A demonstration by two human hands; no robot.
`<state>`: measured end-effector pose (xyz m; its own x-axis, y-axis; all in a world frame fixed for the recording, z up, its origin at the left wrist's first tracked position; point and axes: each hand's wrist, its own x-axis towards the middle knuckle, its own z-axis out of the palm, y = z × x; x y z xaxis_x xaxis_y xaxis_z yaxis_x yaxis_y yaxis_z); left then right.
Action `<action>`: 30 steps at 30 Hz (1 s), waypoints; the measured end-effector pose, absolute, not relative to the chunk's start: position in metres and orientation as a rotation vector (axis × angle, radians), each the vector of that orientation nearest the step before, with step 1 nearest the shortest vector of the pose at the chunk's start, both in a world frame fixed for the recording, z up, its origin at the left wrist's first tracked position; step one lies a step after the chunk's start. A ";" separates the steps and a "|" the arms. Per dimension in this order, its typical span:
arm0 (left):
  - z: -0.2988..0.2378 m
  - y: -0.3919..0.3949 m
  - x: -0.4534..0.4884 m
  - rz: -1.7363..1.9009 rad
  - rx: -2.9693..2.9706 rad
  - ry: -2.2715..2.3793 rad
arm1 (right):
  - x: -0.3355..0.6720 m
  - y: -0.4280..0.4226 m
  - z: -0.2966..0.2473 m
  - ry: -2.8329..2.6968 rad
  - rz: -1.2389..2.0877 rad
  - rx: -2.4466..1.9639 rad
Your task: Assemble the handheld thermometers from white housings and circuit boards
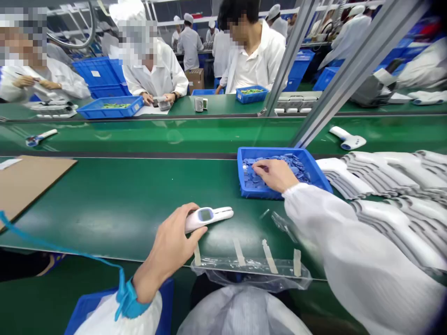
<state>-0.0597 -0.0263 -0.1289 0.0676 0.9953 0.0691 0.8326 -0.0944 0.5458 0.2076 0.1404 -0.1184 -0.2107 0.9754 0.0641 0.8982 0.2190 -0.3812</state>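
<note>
My left hand (174, 237) is closed around the body of a white handheld thermometer (221, 214). It has a small grey screen framed in blue, and it lies sideways just over the green bench. A blue wrist strap (131, 300) with a trailing cord is on my left wrist. My right hand (275, 174) reaches into a blue tray (261, 192) filled with small flat blue plastic pieces (296, 165). Its thumb and fingers are pinched together at the pieces; whatever sits between the fingertips is too hidden to make out.
White curved housings (387, 181) lie stacked on the right. A clear plastic bag (251, 270) is taped to the bench's front edge. Cardboard (31, 179) lies left. Beyond, a green conveyor (167, 135) carries thermometers (349, 138); a slanted metal post (349, 79) rises near the tray. Co-workers sit opposite.
</note>
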 end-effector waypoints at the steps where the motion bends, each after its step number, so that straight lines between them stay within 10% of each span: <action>1: -0.130 -0.022 -0.061 0.549 2.099 1.864 | 0.208 0.155 -0.125 -2.253 0.359 -1.766; 6: -0.134 -0.005 -0.044 0.068 2.367 1.928 | 0.185 0.196 -0.148 -2.483 0.314 -1.761; 30: -0.131 -0.004 0.023 0.800 0.849 1.053 | 0.198 0.026 -0.134 -1.481 0.954 -1.238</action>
